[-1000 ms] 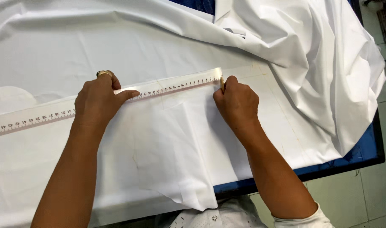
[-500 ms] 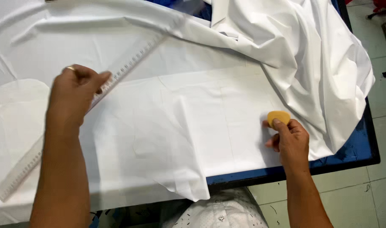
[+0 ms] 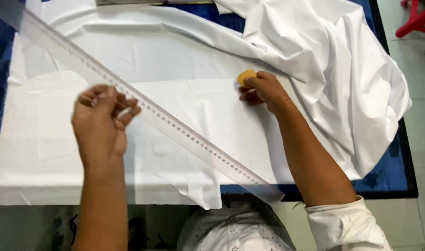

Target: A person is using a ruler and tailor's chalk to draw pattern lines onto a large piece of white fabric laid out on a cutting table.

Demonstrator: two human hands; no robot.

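Clear ruler, motion-blurred and cut off far left, is gripped by the left hand; yellow chalk is pinched by the right hand on white fabric over the blue counter, tiled floor at right.

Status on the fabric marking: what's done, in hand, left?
Done: white fabric lies spread flat on the blue table. In hand: left hand holds the clear ruler diagonally; right hand holds yellow chalk on the cloth. Left: no chalk line is visible; ruler isn't laid flat.
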